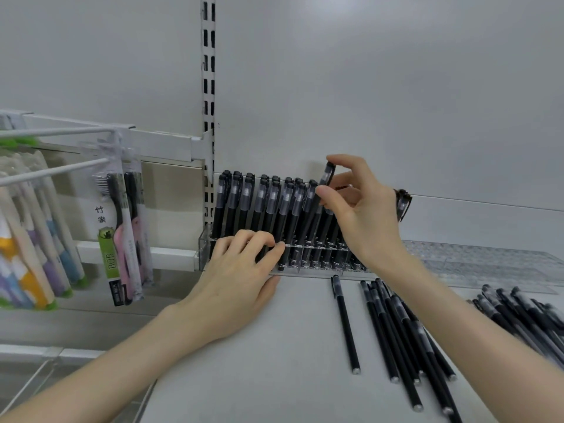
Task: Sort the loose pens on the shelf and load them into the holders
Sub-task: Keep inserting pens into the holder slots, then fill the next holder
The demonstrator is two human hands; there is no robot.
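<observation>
Fingers [324,190] of my right hand [363,215] pinch one black pen [329,174] near its cap, its lower end lost among those standing in the clear holder [204,248]. My left hand [238,279] grips the holder's front edge. Loose pens [396,331] lie just before it on the shelf [274,361].

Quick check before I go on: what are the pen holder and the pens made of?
Pen holder: looks like clear glossy plastic, likely acrylic; what stands inside shows through its walls. Pens: apparently plastic, matte black barrels, see-through caps, small silvery end tips that may be metal.
</observation>
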